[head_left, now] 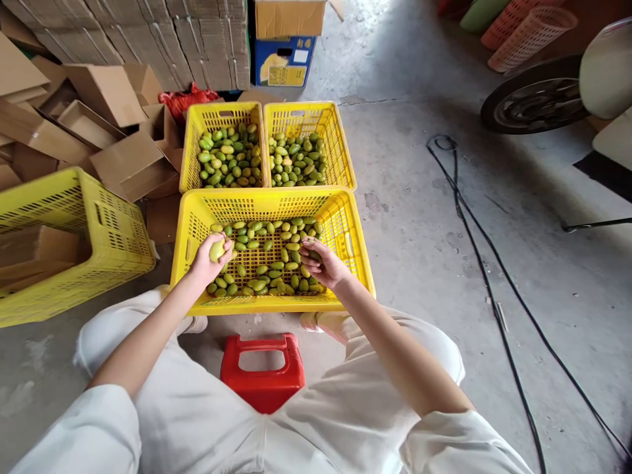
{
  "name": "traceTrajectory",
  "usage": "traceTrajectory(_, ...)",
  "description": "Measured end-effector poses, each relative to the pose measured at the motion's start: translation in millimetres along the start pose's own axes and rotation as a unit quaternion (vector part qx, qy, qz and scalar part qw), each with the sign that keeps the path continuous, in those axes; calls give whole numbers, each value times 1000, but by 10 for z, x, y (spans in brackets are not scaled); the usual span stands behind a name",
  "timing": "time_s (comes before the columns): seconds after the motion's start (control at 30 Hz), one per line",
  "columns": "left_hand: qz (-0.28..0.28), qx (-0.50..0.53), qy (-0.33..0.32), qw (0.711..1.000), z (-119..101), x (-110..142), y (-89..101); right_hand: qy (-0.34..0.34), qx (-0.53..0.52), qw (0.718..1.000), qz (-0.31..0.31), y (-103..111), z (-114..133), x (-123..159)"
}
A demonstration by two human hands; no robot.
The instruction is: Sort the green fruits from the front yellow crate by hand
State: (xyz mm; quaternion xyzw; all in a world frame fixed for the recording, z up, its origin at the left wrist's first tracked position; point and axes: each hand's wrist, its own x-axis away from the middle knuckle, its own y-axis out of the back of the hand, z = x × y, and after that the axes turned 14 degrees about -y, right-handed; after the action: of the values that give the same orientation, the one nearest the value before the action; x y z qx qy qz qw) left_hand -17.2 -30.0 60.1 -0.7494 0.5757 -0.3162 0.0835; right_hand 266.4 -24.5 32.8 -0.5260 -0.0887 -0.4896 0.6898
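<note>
My left hand (211, 258) is closed around a yellow-green oval fruit (216, 250), above the left side of the near yellow crate (274, 307). On the right side of that crate, my right hand (322, 262) curls its fingers round a darker green fruit (315, 257), mostly hidden by the fingers. Below both hands, many loose green and yellowish oval fruits (276, 266) lie spread over the crate's slotted floor. Two more yellow crates stand against its far side: the left one (190, 145) and the right one (340, 141) both hold piles of similar fruit.
A red plastic stool (261, 378) is between my legs. To the left, a tilted yellow crate (116, 224) contains cardboard, with open cartons (106, 95) heaped behind it. A black cable (481, 250) runs along the concrete floor on the right, near a vehicle wheel (533, 95).
</note>
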Motion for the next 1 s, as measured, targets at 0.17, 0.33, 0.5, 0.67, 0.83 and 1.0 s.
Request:
traceTrajectory(0.17,1,-43,38,998,-13,-8,15,-18,70,997,-30,-6,-64,-20)
traceTrajectory(0.33,-27,-68,39,997,11,-14,-3,-17,51,997,-50,-18,-67,-32)
traceTrajectory(0.5,-116,-14,41,992,-25,-36,-45,-15,-102,993,-57,-25,-14,-61)
traceTrajectory(0.67,-91,6,43,995,-66,-70,-44,50,-121,987,-92,6,-12,-97)
traceTrajectory(0.83,23,-67,57,996,7,-60,19,55,-96,990,-87,9,1,-79)
traceTrajectory(1.0,79,-93,75,990,56,-22,42,12,-16,994,-112,2,-57,-80)
